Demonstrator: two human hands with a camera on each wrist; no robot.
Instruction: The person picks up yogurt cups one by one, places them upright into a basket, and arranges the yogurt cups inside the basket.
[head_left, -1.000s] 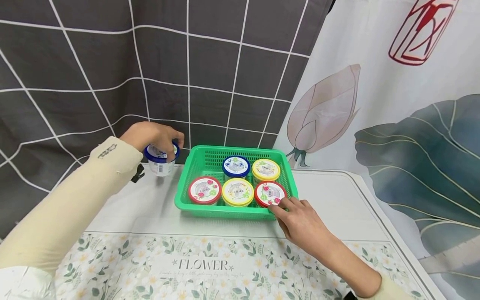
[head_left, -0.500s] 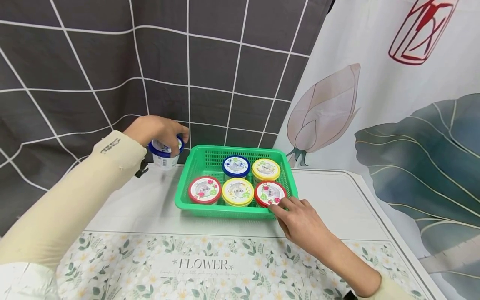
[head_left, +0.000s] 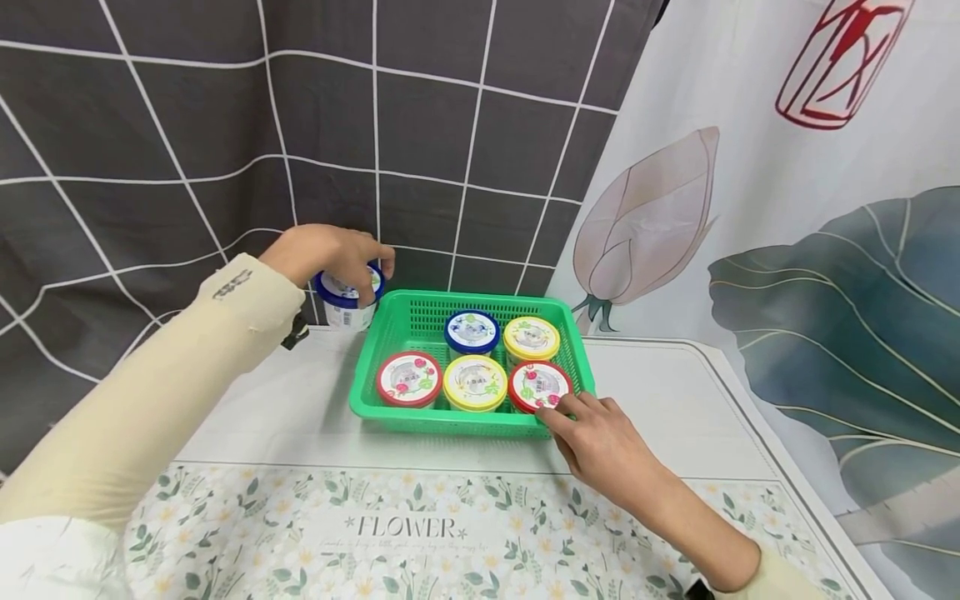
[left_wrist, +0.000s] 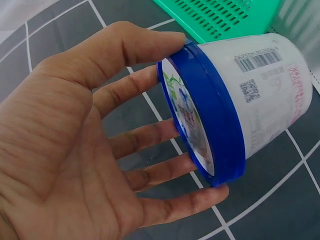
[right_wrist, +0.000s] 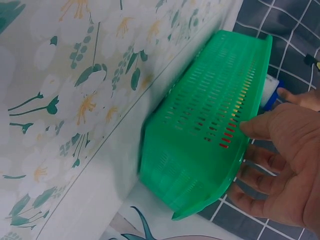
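Note:
A tub with a blue lid and a white body (head_left: 349, 317) hangs just left of the basket, raised off the table. My left hand (head_left: 330, 257) grips it by the lid from above; in the left wrist view the thumb and fingers spread around the lid's rim (left_wrist: 215, 115). My right hand (head_left: 611, 442) holds the near right corner of the green plastic basket (head_left: 450, 423), the thumb outside the wall and the fingers over the rim in the right wrist view. Beside those fingers, inside the basket, sits a red-lidded tub (head_left: 537, 385).
Inside the basket also stand another red-lidded tub (head_left: 408, 379), two yellow-lidded tubs (head_left: 476, 383) and a blue-lidded tub (head_left: 472, 332). The basket's back left part shows bare floor. A dark grid-patterned curtain (head_left: 420, 125) rises behind, and a floral mat (head_left: 420, 500) covers the table's front.
My left hand has carried the blue-lidded tub up and to the right, closer to the basket's left edge. My right hand and the basket have stayed in place.

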